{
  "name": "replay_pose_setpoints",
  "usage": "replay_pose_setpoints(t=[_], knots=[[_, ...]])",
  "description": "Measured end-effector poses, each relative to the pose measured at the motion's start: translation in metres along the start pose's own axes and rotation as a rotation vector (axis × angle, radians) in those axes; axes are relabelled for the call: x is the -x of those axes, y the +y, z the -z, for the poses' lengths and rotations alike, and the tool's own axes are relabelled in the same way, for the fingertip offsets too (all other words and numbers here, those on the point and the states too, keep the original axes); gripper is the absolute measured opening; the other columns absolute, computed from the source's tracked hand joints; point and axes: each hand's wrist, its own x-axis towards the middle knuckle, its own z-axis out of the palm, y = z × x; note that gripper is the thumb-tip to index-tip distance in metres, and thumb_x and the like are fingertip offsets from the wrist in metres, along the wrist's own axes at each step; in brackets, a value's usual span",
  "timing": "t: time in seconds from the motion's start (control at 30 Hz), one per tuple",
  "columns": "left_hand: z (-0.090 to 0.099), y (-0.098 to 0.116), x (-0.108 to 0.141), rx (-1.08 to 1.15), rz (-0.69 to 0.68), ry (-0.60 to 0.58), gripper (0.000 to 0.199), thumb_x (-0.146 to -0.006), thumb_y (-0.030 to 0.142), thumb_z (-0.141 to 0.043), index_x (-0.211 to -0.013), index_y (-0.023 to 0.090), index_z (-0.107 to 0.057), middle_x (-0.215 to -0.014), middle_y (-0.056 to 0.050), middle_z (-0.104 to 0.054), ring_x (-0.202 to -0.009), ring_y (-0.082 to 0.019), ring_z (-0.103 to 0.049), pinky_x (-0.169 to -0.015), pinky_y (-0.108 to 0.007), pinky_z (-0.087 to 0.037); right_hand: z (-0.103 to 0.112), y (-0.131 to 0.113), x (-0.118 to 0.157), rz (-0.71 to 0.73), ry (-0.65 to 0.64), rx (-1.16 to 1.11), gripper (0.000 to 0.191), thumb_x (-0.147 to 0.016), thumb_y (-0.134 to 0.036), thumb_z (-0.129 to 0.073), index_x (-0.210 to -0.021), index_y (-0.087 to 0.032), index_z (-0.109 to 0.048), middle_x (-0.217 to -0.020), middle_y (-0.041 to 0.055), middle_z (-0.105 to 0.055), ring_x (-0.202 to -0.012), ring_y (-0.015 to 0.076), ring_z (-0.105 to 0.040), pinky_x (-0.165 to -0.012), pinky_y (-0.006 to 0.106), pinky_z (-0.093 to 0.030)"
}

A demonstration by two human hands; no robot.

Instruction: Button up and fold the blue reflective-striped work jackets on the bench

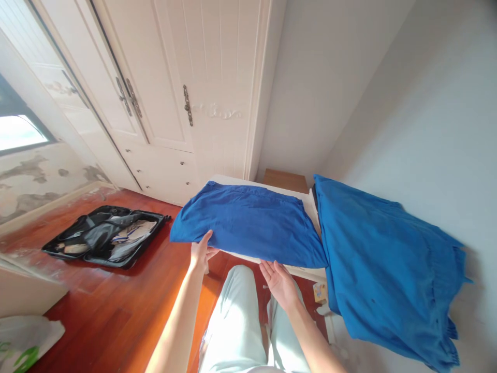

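A folded dark-blue garment lies spread over a white board or tabletop, with a seam along its far edge and a button-like spot at its far left corner. My left hand is at the garment's near edge, left of its middle. Its thumb lies over the cloth and its fingers stretch out just below the edge, apart from the thumb. At the near edge farther right, my right hand has its fingers extended, their tips by the cloth. A brighter blue stack of cloth lies to the right.
An open black suitcase with clothes in it lies on the reddish wooden floor at left. Beyond the board stand a white wardrobe and a brown wooden piece. A white plastic bag sits at lower left.
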Motion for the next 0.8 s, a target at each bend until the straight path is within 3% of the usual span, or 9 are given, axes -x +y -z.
replay_pose_setpoints(t=[0.1,0.23,0.3,0.37,0.47,0.53,0.67,0.73,0.8], knots=[[0.005,0.017,-0.009,0.132,0.021,0.045,0.029,-0.069,0.027,-0.077,-0.089,0.014,-0.061,-0.06,-0.001,-0.064,-0.046,-0.015,-0.062,-0.053,-0.031,-0.058,0.004,-0.014,0.004,-0.042,-0.003,-0.075,0.028,-0.085,-0.05,-0.065,-0.097,-0.025,-0.07,-0.121,0.0068,-0.07,-0.125,0.0288,-0.057,-0.115,0.06,-0.031],[0.017,0.037,-0.024,0.271,0.033,0.096,0.02,-0.066,0.016,-0.071,-0.083,0.015,-0.062,-0.06,0.001,-0.064,-0.045,-0.014,-0.061,-0.047,-0.026,-0.054,0.014,-0.046,0.004,0.101,0.233,-0.1,0.039,-0.089,-0.054,-0.055,-0.113,-0.027,-0.066,-0.131,0.0056,-0.064,-0.135,0.0264,-0.047,-0.116,0.055,-0.033],[0.022,0.045,-0.03,0.243,0.041,0.117,0.019,-0.063,0.015,-0.07,-0.08,0.015,-0.061,-0.059,0.002,-0.063,-0.045,-0.014,-0.06,-0.044,-0.025,-0.053,0.024,-0.068,0.001,0.099,0.275,-0.117,0.05,-0.09,-0.064,-0.046,-0.112,-0.024,-0.066,-0.132,0.0076,-0.063,-0.136,0.0275,-0.046,-0.113,0.054,-0.036],[0.026,0.051,-0.034,0.161,0.053,0.119,0.02,-0.062,0.015,-0.071,-0.078,0.015,-0.06,-0.059,0.002,-0.061,-0.045,-0.014,-0.059,-0.042,-0.024,-0.051,0.035,-0.091,-0.005,0.009,0.233,-0.139,0.061,-0.087,-0.074,-0.04,-0.105,-0.022,-0.067,-0.126,0.0105,-0.066,-0.132,0.0297,-0.05,-0.108,0.053,-0.042],[0.03,0.054,-0.037,0.057,0.095,0.14,0.02,-0.063,0.016,-0.071,-0.078,0.015,-0.058,-0.062,0.001,-0.061,-0.047,-0.015,-0.06,-0.043,-0.024,-0.051,0.045,-0.123,-0.032,-0.26,0.184,-0.103,0.067,-0.083,-0.079,-0.043,-0.096,-0.018,-0.067,-0.11,0.0162,-0.072,-0.12,0.0315,-0.06,-0.098,0.049,-0.05],[0.03,0.055,-0.039,0.021,0.124,0.152,0.02,-0.064,0.017,-0.071,-0.08,0.016,-0.058,-0.064,0.001,-0.061,-0.048,-0.015,-0.06,-0.043,-0.025,-0.05,0.044,-0.14,-0.062,-0.421,0.231,0.013,0.06,-0.084,-0.073,-0.05,-0.094,-0.016,-0.066,-0.098,0.0169,-0.074,-0.108,0.0301,-0.066,-0.093,0.046,-0.054],[0.032,0.056,-0.043,0.092,0.13,0.138,0.02,-0.071,0.021,-0.069,-0.087,0.018,-0.059,-0.067,0.002,-0.062,-0.048,-0.014,-0.059,-0.044,-0.025,-0.051,0.032,-0.155,-0.112,-0.481,0.354,0.28,0.021,-0.079,-0.032,-0.074,-0.088,-0.014,-0.066,-0.08,0.0103,-0.074,-0.081,0.0233,-0.071,-0.086,0.038,-0.056],[0.038,0.057,-0.048,0.206,0.12,0.159,0.017,-0.074,0.021,-0.067,-0.089,0.018,-0.059,-0.067,0.003,-0.062,-0.049,-0.013,-0.059,-0.047,-0.025,-0.053,0.028,-0.152,-0.11,-0.477,0.355,0.322,0.018,-0.07,-0.013,-0.078,-0.085,-0.014,-0.067,-0.076,0.0085,-0.074,-0.073,0.0216,-0.071,-0.083,0.036,-0.057],[0.046,0.06,-0.055,0.335,0.065,0.175,0.013,-0.076,0.017,-0.064,-0.088,0.018,-0.06,-0.067,0.003,-0.063,-0.051,-0.012,-0.06,-0.051,-0.022,-0.055,0.027,-0.145,-0.09,-0.466,0.331,0.343,0.024,-0.065,-0.007,-0.078,-0.086,-0.015,-0.068,-0.078,0.0078,-0.075,-0.071,0.0212,-0.07,-0.082,0.036,-0.057]])
